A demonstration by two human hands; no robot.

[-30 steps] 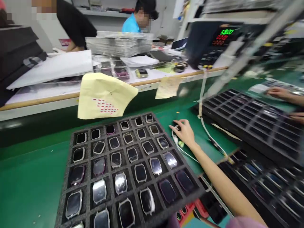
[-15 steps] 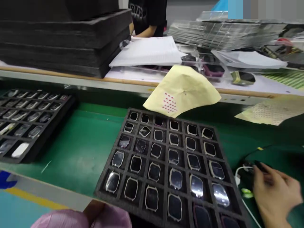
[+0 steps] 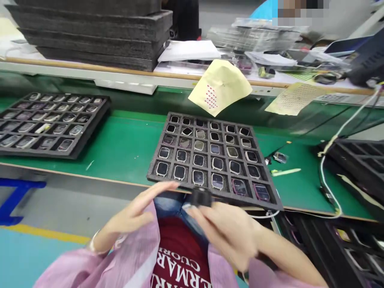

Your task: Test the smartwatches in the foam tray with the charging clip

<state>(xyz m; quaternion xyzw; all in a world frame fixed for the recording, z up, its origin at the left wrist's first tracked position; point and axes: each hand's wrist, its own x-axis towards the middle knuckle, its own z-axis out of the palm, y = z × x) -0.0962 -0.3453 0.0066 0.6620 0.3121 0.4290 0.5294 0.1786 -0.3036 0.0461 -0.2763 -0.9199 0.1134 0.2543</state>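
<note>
My right hand (image 3: 228, 230) is closed around a small black object (image 3: 201, 197), blurred, kind not clear; it is held above the front edge of a black foam tray (image 3: 155, 157). My left hand (image 3: 132, 218) is open, with fingers stretched toward the black object and apart from it. The tray lies on the green bench with its front edge near me. Its compartments hold rows of square smartwatches (image 3: 217, 181), most with silvery frames and a few purplish ones.
Another watch tray (image 3: 90, 134) lies at the left. On the right are a small bagged watch (image 3: 281, 157), a pale green stick (image 3: 286, 172), a white cable (image 3: 322, 168) and more black trays (image 3: 354, 146). Foam slabs (image 3: 99, 48) are stacked on the shelf, with a yellow paper (image 3: 223, 86) hanging below.
My right hand has come from the right of the bench to in front of me with the black object. My left hand has risen into view, fingers stretched. The view has shifted and widened.
</note>
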